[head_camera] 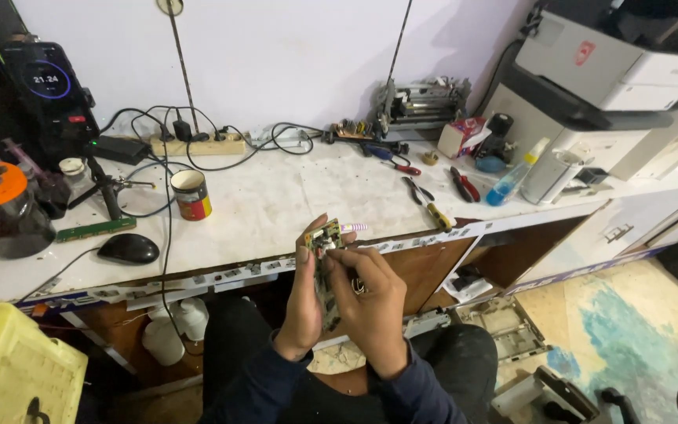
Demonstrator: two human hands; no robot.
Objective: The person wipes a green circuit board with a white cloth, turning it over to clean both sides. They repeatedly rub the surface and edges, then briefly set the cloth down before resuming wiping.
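Above the lap, left hand [305,306] and right hand [372,302] clamped on circuit board [325,238], red-yellow can [191,195] behind.

The person's left hand [305,302] grips a small circuit board [324,235] upright over the lap; the right hand [372,302] pinches at its face. Behind them the white workbench [276,204] carries a black mouse [128,249], a red-and-yellow can [191,194] and red-handled pliers [462,184].
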